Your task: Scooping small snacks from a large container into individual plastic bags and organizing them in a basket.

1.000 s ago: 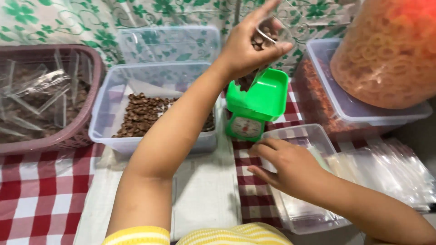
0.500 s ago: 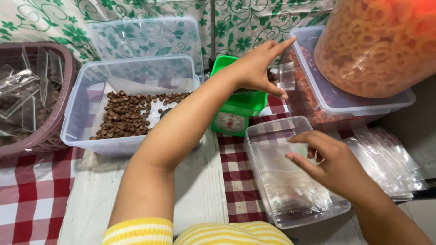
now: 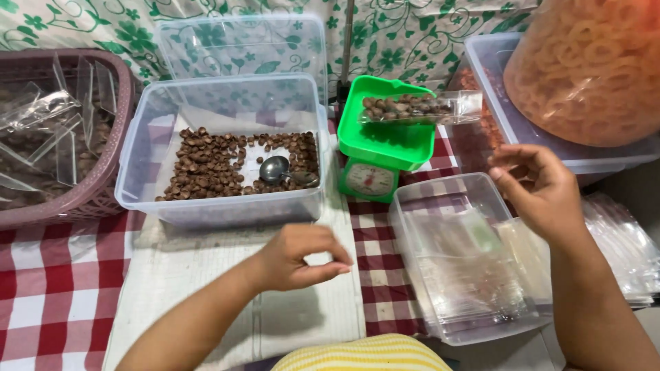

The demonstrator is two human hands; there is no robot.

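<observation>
A small clear bag of brown nuts [image 3: 412, 108] lies across the tray of a green kitchen scale [image 3: 379, 141]. My left hand [image 3: 301, 256] hovers over the white cloth [image 3: 206, 275] in front of the clear tub of brown nuts [image 3: 220, 154], fingers curled with nothing seen in them. A metal spoon [image 3: 276, 168] lies among the nuts. My right hand [image 3: 540, 189] is raised beside the clear container [image 3: 467, 254] of empty plastic bags, fingers loosely apart and empty.
A purple basket [image 3: 62, 137] with filled clear bags stands at the left. A big bag of orange ring snacks [image 3: 591, 65] rests in a clear tub at the right. Flat plastic bags [image 3: 629, 251] lie at the right edge. Checked red cloth covers the table.
My left hand placed the bag of nuts on the scale and drew back toward me. My right hand lifted off the clear container and moved right.
</observation>
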